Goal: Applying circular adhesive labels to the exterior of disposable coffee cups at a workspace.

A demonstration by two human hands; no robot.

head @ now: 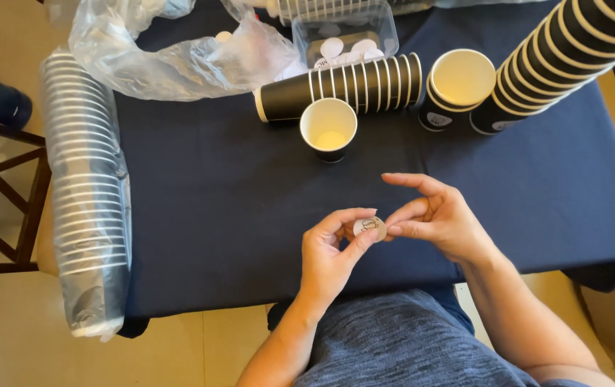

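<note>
Small round sticker (369, 226): white disc with dark printed mark, tan backing edge showing. Held flat-face up above near edge of desk (214, 215), roughly mid-width. Pinched between thumb and index finger of left hand (332, 254); fingertips of right hand (436, 218) touching its right rim. Sticker off desk surface, not attached to any cup.

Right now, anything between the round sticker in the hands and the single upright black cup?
Nothing visible. The round sticker is pinched between left hand and right hand; only bare blue tablecloth lies before the upright cup.
</note>
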